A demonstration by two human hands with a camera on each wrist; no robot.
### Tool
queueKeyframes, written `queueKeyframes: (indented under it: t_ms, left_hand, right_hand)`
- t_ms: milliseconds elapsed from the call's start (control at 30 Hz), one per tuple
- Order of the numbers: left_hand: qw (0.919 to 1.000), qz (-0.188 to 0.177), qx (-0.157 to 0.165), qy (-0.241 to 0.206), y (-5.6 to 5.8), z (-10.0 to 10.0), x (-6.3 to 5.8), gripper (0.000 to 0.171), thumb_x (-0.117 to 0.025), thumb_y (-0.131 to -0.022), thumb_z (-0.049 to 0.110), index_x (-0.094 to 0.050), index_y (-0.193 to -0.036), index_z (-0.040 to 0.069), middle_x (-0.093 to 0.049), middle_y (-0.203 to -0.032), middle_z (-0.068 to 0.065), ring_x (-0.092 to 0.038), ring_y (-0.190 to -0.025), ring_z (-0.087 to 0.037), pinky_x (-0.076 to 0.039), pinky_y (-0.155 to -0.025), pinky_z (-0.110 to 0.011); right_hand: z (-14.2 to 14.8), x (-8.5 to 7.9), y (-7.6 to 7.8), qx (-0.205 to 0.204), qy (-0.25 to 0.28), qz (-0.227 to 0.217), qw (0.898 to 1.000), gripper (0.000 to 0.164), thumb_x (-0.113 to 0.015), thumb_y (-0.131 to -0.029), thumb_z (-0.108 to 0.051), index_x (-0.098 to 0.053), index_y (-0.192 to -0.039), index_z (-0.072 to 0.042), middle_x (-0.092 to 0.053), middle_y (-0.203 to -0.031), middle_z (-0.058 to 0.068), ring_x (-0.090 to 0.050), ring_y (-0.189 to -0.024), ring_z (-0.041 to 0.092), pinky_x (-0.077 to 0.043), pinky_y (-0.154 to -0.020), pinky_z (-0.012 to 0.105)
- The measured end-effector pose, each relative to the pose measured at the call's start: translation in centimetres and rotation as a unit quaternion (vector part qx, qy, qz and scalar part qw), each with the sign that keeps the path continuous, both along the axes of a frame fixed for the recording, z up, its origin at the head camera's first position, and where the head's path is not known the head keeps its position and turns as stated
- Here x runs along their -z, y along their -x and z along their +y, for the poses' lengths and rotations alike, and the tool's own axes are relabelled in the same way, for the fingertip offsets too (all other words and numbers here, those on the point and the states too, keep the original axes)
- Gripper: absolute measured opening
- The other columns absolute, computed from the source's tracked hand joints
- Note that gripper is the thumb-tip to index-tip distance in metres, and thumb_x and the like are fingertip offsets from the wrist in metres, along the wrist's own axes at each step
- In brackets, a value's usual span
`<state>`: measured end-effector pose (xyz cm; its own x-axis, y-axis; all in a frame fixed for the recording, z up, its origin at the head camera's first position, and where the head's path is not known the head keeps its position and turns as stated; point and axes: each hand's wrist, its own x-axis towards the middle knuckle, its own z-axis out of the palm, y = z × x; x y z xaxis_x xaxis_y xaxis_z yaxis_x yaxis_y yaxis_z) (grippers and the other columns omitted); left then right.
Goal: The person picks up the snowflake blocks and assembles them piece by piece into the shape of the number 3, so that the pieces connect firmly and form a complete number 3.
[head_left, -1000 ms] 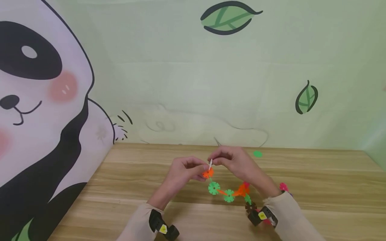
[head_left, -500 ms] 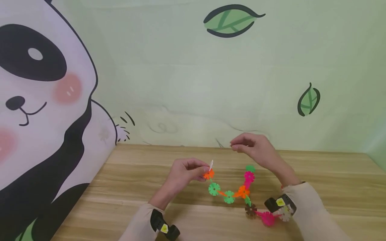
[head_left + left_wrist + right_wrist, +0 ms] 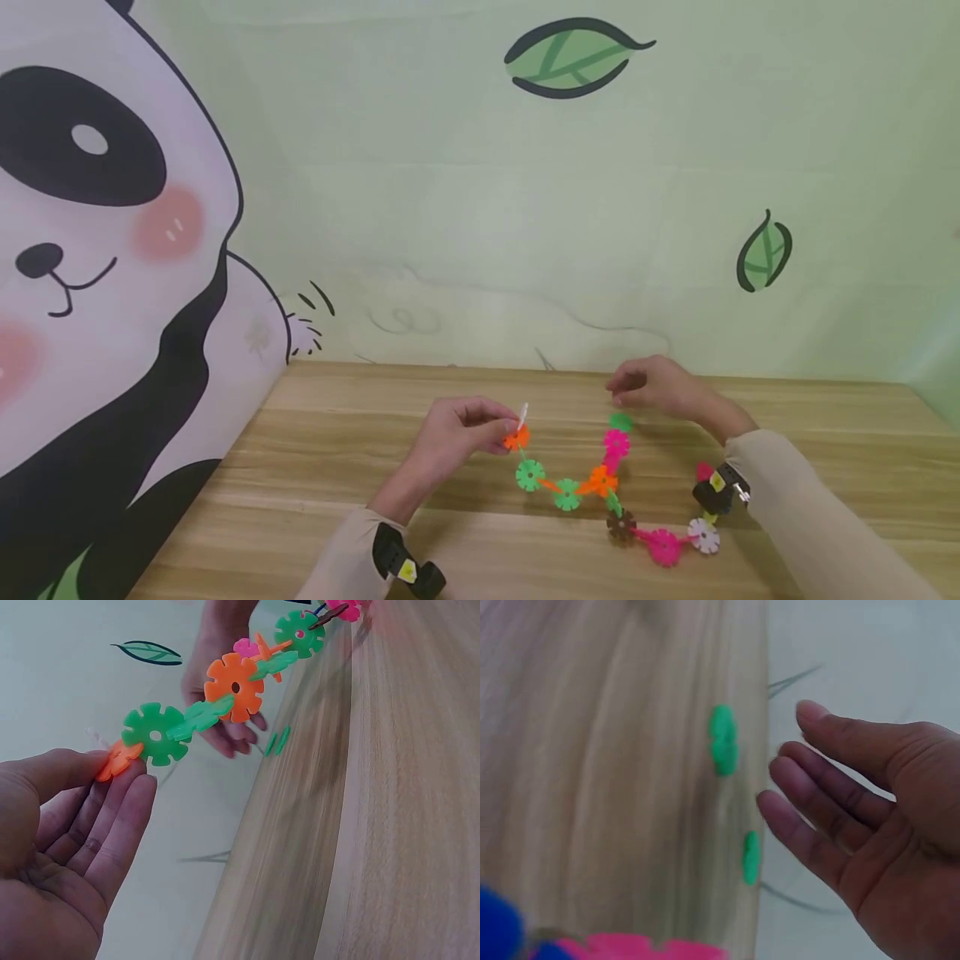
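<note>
My left hand [image 3: 465, 429] pinches an orange notched snowflake disc [image 3: 120, 759] between thumb and fingers. A white disc [image 3: 523, 415], nearly edge-on, sticks up from that orange disc. From it a chain of interlocked discs hangs to the right: a green disc [image 3: 155, 735], another orange disc [image 3: 235, 688], then brown [image 3: 621, 525], pink [image 3: 664, 547] and white [image 3: 703, 536] ones. My right hand [image 3: 663, 387] hovers near the table's back edge, holding nothing, its fingers apart in the right wrist view. Close to it are two loose green discs, one upper [image 3: 724, 740] and one lower [image 3: 751, 857].
The wooden table [image 3: 360, 475] runs back to a pale green backdrop [image 3: 450, 208] with a printed panda and leaves. More chain pieces, pink [image 3: 703, 472] and blue [image 3: 499, 922], lie partly hidden by my right wrist.
My right hand has come away from the white disc and moved right, toward the loose green discs. The white disc stays on the orange one, and my left hand keeps its pinch.
</note>
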<state>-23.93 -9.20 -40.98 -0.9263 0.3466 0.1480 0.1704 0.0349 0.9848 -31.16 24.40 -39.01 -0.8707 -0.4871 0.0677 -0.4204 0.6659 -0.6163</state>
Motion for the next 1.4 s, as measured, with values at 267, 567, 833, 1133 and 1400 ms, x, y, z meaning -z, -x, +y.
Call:
queueKeyframes:
  t_ms: [267,567,833,1133,1400]
  left_hand:
    - [1.0000,0.002,-0.003,-0.003,0.0,0.1,0.0,0.015,-0.077,-0.095,-0.001,-0.077,-0.107,-0.008,-0.078,-0.097,-0.014,-0.075,-0.079,-0.018,-0.066,-0.078,-0.039]
    - [0.9999,0.004,-0.004,-0.009,0.0,0.2,-0.2,0.016,-0.077,-0.095,-0.001,-0.076,-0.108,-0.010,-0.078,-0.097,-0.015,-0.076,-0.078,-0.018,-0.066,-0.078,-0.038]
    - [1.0000,0.001,-0.004,-0.008,-0.1,0.2,-0.2,0.015,-0.077,-0.094,-0.002,-0.076,-0.107,-0.009,-0.078,-0.097,-0.015,-0.076,-0.079,-0.018,-0.065,-0.082,-0.047]
    - [0.9999,-0.004,-0.004,-0.010,-0.2,0.2,-0.2,0.017,-0.078,-0.093,-0.002,-0.076,-0.108,-0.009,-0.078,-0.097,-0.015,-0.076,-0.080,-0.019,-0.066,-0.080,-0.041]
    - [0.9999,0.009,-0.001,-0.013,-0.3,0.2,-0.2,0.018,-0.078,-0.094,0.001,-0.076,-0.109,-0.009,-0.078,-0.097,-0.013,-0.075,-0.082,-0.018,-0.066,-0.079,-0.039]
  right_hand:
    - [0.2,1.0,-0.1,-0.009,-0.059,-0.035,0.998,0.021,-0.081,-0.090,-0.003,-0.076,-0.110,0.001,-0.073,-0.099,0.004,-0.065,-0.093,0.021,-0.060,-0.085,0.041]
    - [0.0,1.2,-0.3,-0.016,-0.073,-0.018,0.997,0.016,-0.082,-0.085,0.001,-0.071,-0.096,-0.004,-0.068,-0.094,0.004,-0.061,-0.087,0.021,-0.056,-0.081,0.039]
    - [-0.1,1.1,-0.4,0.005,-0.035,-0.010,0.999,0.015,-0.078,-0.088,0.003,-0.066,-0.095,-0.003,-0.067,-0.087,0.004,-0.061,-0.079,0.018,-0.056,-0.070,0.031]
    - [-2.1,-2.5,-2.6,0.027,0.086,0.035,0.995,0.011,-0.074,-0.098,-0.001,-0.069,-0.107,0.002,-0.070,-0.092,0.007,-0.070,-0.084,0.022,-0.064,-0.075,0.033]
    - [-4.9,-3.2,-4.5,0.029,0.195,0.052,0.979,0.015,-0.073,-0.100,-0.003,-0.070,-0.112,0.004,-0.072,-0.095,0.010,-0.073,-0.084,0.024,-0.063,-0.079,0.030]
